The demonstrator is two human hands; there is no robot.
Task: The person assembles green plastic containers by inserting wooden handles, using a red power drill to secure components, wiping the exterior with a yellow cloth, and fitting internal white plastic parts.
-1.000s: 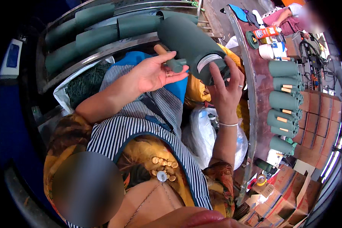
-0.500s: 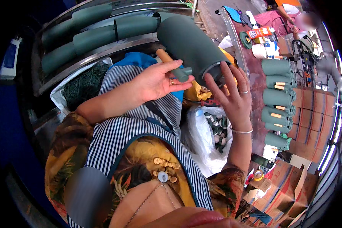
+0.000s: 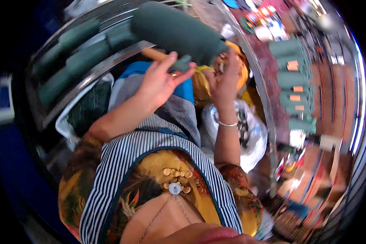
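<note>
A large dark green foam roller [image 3: 175,30] lies tilted across the top middle. My left hand [image 3: 158,83] is raised below it and pinches a small dark green cap [image 3: 182,64] between thumb and fingers. My right hand [image 3: 225,79], with a bracelet on its wrist, reaches up to the roller's right end and touches it. Motion blur hides how its fingers sit. A wooden handle [image 3: 154,55] shows just under the roller.
A curved metal rack [image 3: 81,87] with several green rollers [image 3: 69,44] runs along the upper left. More green rollers [image 3: 293,81] stand in a row at the right. A white plastic bag [image 3: 252,142] with dark parts lies by my right forearm, yellow cloth [image 3: 201,87] above it.
The view has swung and blurred. Both hands stay at the roller's end; my left hand still holds the small green cap, and my right hand's spread fingers have drawn closer together.
</note>
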